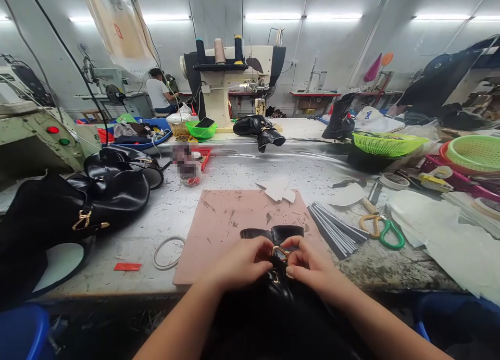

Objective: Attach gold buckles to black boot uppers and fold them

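Note:
In front of me a black leather boot upper (279,289) lies over the front edge of the workbench. Its two upper flaps rest on a pink cutting board (219,214). A gold buckle (280,252) sits on its strap between my hands. My left hand (252,258) is closed, pinching the leather at the buckle's left side. Curled fingers of my right hand (308,263) grip the buckle from the right, with the thumb on the strap. What lies under the fingertips is partly hidden.
More black leather uppers (113,193) are piled at left. Striped strips (338,230), green-handled scissors (391,235) and white pieces (441,230) lie at right. A silver ring (169,253) is left of the board. Behind stands a sewing machine (219,94); a person (159,91) sits farther back.

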A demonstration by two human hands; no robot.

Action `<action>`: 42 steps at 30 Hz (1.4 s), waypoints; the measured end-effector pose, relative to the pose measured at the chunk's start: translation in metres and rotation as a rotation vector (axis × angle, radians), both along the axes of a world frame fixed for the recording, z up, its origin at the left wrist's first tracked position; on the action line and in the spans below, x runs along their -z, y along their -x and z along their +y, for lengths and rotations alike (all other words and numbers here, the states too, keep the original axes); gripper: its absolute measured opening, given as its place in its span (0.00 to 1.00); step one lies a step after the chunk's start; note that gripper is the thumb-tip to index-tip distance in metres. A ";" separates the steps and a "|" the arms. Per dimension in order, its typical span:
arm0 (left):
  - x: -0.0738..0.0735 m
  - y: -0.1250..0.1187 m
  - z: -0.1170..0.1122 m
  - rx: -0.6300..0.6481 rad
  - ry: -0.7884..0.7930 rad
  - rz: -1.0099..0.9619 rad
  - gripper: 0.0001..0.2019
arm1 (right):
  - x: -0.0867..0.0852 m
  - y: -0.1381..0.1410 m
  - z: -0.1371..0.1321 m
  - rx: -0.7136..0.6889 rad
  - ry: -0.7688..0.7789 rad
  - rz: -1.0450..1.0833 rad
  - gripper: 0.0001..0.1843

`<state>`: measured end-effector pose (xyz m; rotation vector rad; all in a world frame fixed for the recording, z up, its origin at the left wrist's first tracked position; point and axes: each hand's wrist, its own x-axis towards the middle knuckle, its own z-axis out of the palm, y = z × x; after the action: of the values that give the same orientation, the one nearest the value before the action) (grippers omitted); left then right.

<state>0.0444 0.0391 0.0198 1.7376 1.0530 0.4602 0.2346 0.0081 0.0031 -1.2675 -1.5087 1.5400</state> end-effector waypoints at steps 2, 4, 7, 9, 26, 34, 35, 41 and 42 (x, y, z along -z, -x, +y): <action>-0.001 0.001 -0.002 0.024 -0.038 0.049 0.14 | 0.001 0.000 0.000 0.021 -0.012 0.002 0.17; 0.003 -0.002 -0.002 -0.027 0.010 -0.022 0.15 | -0.001 0.002 0.000 0.041 -0.052 -0.053 0.18; 0.013 -0.006 -0.002 -0.114 0.121 -0.184 0.18 | -0.006 0.005 0.002 0.034 -0.110 -0.183 0.27; 0.017 -0.007 -0.001 -0.151 0.179 -0.264 0.20 | -0.007 0.007 0.005 0.015 -0.123 -0.260 0.28; 0.014 0.003 0.000 -0.126 -0.263 0.004 0.05 | -0.007 0.005 0.017 0.087 0.129 -0.030 0.12; 0.016 -0.010 -0.001 -0.226 -0.139 0.102 0.06 | -0.012 0.009 0.016 0.018 0.057 -0.166 0.11; 0.017 -0.013 -0.002 -0.247 -0.134 0.108 0.06 | -0.011 0.010 0.015 0.022 0.016 -0.228 0.10; 0.017 -0.017 -0.005 -0.277 -0.099 0.094 0.09 | -0.008 0.011 0.012 0.062 -0.140 -0.425 0.08; 0.016 -0.017 -0.004 -0.277 -0.095 0.088 0.10 | -0.008 0.011 0.012 0.064 -0.149 -0.437 0.08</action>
<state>0.0614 0.0348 0.0040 1.7143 1.3626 0.6204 0.2236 0.0202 0.0112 -1.6169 -1.7906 1.1302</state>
